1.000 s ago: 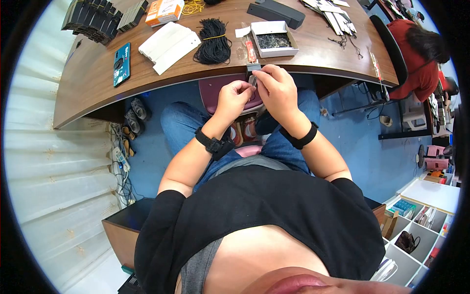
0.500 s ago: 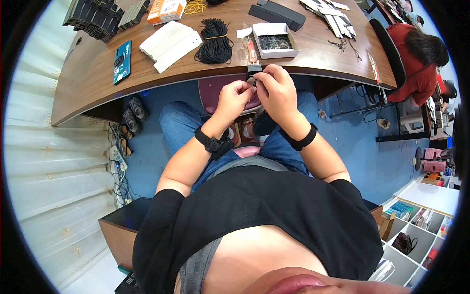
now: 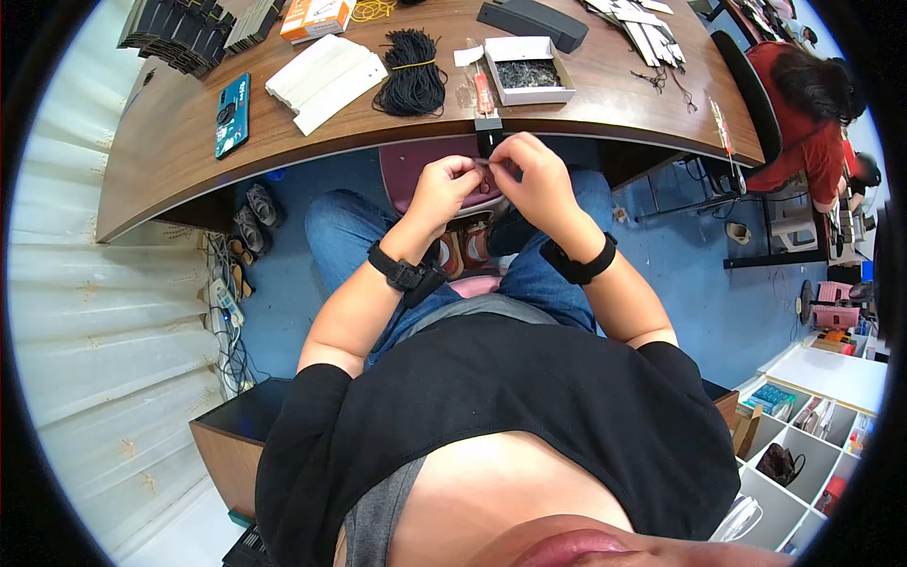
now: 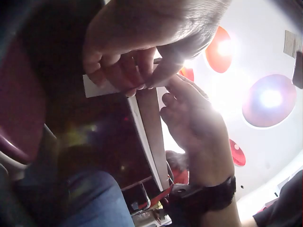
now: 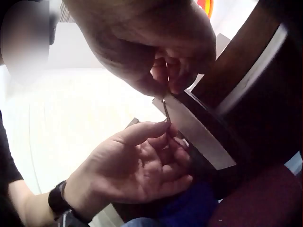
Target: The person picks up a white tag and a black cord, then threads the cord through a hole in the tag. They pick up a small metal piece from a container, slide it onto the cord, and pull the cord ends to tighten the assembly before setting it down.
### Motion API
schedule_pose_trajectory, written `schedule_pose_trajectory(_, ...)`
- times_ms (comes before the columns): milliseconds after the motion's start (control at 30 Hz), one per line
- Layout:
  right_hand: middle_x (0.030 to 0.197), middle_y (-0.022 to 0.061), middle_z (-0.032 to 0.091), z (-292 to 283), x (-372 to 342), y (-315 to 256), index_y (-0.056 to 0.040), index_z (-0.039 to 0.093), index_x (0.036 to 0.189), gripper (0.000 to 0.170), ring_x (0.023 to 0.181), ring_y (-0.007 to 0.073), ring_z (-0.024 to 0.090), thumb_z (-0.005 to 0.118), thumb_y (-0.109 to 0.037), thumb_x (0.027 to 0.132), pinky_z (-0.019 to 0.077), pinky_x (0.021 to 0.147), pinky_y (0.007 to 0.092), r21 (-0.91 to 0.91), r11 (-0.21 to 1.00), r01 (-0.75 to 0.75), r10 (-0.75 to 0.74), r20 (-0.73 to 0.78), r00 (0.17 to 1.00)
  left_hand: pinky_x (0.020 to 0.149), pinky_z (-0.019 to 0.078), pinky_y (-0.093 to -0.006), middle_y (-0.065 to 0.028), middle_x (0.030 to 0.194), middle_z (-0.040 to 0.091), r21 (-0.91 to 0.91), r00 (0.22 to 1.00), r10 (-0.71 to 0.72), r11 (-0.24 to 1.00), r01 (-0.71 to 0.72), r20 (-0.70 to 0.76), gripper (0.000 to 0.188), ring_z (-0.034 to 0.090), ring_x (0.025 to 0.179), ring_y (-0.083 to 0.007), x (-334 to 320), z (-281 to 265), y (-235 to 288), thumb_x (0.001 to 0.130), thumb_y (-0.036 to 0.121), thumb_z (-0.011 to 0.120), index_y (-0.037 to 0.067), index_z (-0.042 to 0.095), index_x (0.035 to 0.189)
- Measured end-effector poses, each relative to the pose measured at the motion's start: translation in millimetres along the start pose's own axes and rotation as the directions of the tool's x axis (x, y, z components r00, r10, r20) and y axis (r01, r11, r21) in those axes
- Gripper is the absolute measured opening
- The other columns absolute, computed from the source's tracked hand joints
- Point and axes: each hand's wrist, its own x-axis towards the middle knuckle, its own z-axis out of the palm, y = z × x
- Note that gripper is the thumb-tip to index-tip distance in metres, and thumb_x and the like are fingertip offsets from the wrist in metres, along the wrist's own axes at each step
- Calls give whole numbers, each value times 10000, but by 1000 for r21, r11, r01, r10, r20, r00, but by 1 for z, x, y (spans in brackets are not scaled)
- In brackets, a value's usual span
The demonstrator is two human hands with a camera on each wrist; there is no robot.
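Observation:
Between the hands, a short thin dark cord (image 5: 166,112) runs at the holed end of a pale flat strip (image 5: 201,135), seen in the right wrist view. The left hand (image 3: 440,196) (image 5: 137,165) pinches the cord's lower end between thumb and forefinger, other fingers curled. The right hand (image 3: 540,184) (image 5: 147,38) pinches at the cord's upper end beside the strip; whether it also grips the strip is hidden. In the left wrist view the strip (image 4: 97,87) extends past the left fingertips. Just beyond the hands, a dark block (image 3: 488,138) sits at the table edge.
On the brown table (image 3: 331,156) lie a black cord bundle (image 3: 411,76), a white box (image 3: 531,93) of small dark pieces, a red-handled tool (image 3: 483,93), white sheets (image 3: 326,83), a phone (image 3: 232,115) and a grey bar (image 3: 534,25). A person in red (image 3: 798,128) sits at right.
The hands have drawn slightly apart and turned, uncovering more of the dark block at the table edge. Both still pinch at the small work between them.

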Motion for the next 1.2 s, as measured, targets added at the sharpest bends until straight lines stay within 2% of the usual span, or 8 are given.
schedule_pose_trajectory(333,749,23,638,13,4,13,19,645,921,139,599,46,532,663,-91,838,430,531,197,415,776,-475,467,129,875,658,442,-215,-15,794,631,18,996,-88,996,88,24,99,543,702,-66,-6,-1,1,852,77,595,-10,639,870)
schedule_pose_trajectory(567,672,-6,581,22,-4,17,-2,619,855,121,531,42,454,619,-123,860,367,477,204,490,799,-350,417,-32,908,672,466,-221,-39,807,644,-5,996,-85,996,85,37,90,591,731,-96,-17,-8,20,861,73,588,-8,626,876)
schedule_pose_trajectory(700,774,37,584,8,-2,27,-58,572,831,108,503,101,393,529,-148,870,305,448,227,758,-377,-533,383,651,655,668,473,-220,-29,798,630,48,987,-117,993,112,112,93,588,702,-97,-20,-18,27,878,95,604,5,608,901)
schedule_pose_trajectory(867,826,8,585,-1,-10,19,-47,612,1047,208,551,74,426,477,-129,911,352,501,208,578,-741,-341,195,671,715,584,456,-208,-1,715,597,123,979,-174,979,161,102,111,570,626,-82,-26,-24,43,878,113,622,3,613,882)
schedule_pose_trajectory(967,780,15,576,-1,-18,25,-36,565,1190,306,541,74,433,458,-94,909,360,510,211,690,-534,-488,94,622,777,545,461,-210,-6,685,600,116,969,-225,970,213,101,115,576,586,-85,-30,-31,44,874,124,628,9,625,874)
schedule_pose_trajectory(1067,676,31,577,-8,-21,-2,-92,509,1309,423,501,86,498,448,-42,893,427,495,215,664,370,-650,314,570,760,578,483,-217,-30,733,634,6,956,-258,966,259,144,118,614,634,-109,-32,-29,44,887,137,605,23,636,898)
schedule_pose_trajectory(1133,749,72,646,0,-27,-17,-104,548,1251,382,606,173,614,535,-118,870,500,539,287,423,852,-310,166,342,925,625,486,-221,-33,771,641,-158,945,-292,936,315,150,116,620,680,-113,-32,-18,39,896,136,586,32,636,912)
schedule_pose_trajectory(1200,784,114,670,11,-32,-21,-109,597,1139,336,683,271,663,622,-203,817,520,566,370,72,997,-19,6,174,985,746,481,-275,-38,875,654,-268,923,-331,887,375,196,141,623,824,-139,-33,-10,33,914,159,548,52,634,946)
